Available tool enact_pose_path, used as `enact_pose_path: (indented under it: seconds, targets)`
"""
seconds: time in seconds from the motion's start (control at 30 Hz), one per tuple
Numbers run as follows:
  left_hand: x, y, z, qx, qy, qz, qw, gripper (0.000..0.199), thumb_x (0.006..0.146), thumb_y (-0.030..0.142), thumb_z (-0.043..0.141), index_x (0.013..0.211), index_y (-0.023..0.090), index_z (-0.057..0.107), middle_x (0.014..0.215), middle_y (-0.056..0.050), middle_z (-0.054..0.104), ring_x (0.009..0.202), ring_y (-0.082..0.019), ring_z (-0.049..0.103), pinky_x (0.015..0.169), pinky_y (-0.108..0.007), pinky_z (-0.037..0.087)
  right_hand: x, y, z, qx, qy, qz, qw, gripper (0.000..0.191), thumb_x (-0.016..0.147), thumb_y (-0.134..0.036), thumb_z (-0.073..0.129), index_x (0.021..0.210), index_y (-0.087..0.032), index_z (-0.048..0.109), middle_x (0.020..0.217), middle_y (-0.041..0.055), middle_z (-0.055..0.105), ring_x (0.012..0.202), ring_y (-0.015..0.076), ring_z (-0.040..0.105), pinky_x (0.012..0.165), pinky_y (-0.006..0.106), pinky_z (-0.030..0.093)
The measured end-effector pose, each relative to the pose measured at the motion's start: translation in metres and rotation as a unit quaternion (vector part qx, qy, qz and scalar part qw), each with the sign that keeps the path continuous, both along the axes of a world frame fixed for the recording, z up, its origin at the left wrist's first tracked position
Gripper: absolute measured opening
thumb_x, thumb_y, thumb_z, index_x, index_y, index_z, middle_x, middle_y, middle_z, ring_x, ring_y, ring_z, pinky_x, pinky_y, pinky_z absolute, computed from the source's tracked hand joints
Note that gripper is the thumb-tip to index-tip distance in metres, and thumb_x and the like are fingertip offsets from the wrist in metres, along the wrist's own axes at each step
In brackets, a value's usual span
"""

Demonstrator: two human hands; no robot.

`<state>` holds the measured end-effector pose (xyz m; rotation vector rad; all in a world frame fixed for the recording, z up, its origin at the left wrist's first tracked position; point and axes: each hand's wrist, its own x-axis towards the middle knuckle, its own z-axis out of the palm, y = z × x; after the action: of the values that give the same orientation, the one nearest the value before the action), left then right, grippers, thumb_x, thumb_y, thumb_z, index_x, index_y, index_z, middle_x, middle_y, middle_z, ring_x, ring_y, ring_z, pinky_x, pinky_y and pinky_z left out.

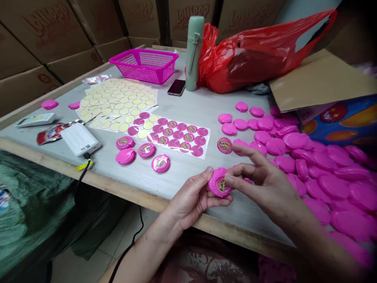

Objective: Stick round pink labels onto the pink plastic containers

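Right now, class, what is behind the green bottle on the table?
A red plastic bag sits behind the green bottle, cardboard cartons farther back; the bottle covers whatever lies directly behind it.

The cardboard boxes (50,29) stacked behind the table carry a large word in red outline that seems to read "LOLLIPOP". The round stickers on the printed sheet (176,135) and the one on the pink disc (220,182) show curved yellow lettering on a dark ground, too small and blurred to read with certainty.
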<state>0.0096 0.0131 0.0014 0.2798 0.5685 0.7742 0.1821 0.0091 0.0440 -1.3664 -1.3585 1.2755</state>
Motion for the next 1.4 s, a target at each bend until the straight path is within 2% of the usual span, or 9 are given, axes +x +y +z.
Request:
enact_pose_path:
  seconds: [0.5,1.03,1.3,1.4]
  targets:
    - [0.000,0.001,0.002,-0.009,-0.002,-0.001,1.000,0.038,0.101,0.033,0.048,0.099,0.005,0.074,0.084,-0.012,0.076,0.068,-0.018,0.075,0.067,-0.026,0.064,-0.004,-0.001,0.002,0.017,-0.018,-0.002,1.000,0.061,0.084,-0.037,0.077,0.138,-0.030,0.051,0.078,-0.0047,0.073,0.069,0.0145,0.064,0.070,0.029,0.053]
    - [0.000,0.000,0.001,0.005,0.001,-0.003,1.000,0.041,0.101,0.037,0.050,0.104,0.005,0.075,0.089,-0.013,0.076,0.070,-0.017,0.074,0.069,-0.025,0.063,-0.010,-0.003,-0.003,0.036,-0.033,-0.023,0.999,0.056,0.087,-0.035,0.074,0.137,-0.034,0.050,0.079,-0.0068,0.072,0.066,0.0122,0.063,0.067,0.026,0.051]
    - [0.000,-0.001,0.005,0.004,0.003,-0.005,1.000,0.044,0.102,0.038,0.046,0.111,0.005,0.074,0.102,-0.017,0.076,0.072,-0.015,0.074,0.069,-0.023,0.063,-0.017,-0.007,-0.007,0.070,-0.054,-0.068,0.994,0.061,0.084,-0.029,0.074,0.140,-0.033,0.048,0.078,-0.0066,0.072,0.068,0.0143,0.061,0.071,0.031,0.051]
    - [0.000,-0.002,0.006,0.007,-0.001,-0.006,1.000,0.045,0.102,0.038,0.046,0.112,0.005,0.074,0.110,-0.019,0.074,0.073,-0.015,0.073,0.069,-0.023,0.062,-0.018,-0.007,-0.006,0.085,-0.062,-0.063,0.992,0.067,0.083,-0.026,0.074,0.143,-0.033,0.046,0.080,-0.0064,0.073,0.068,0.0142,0.061,0.074,0.032,0.052]
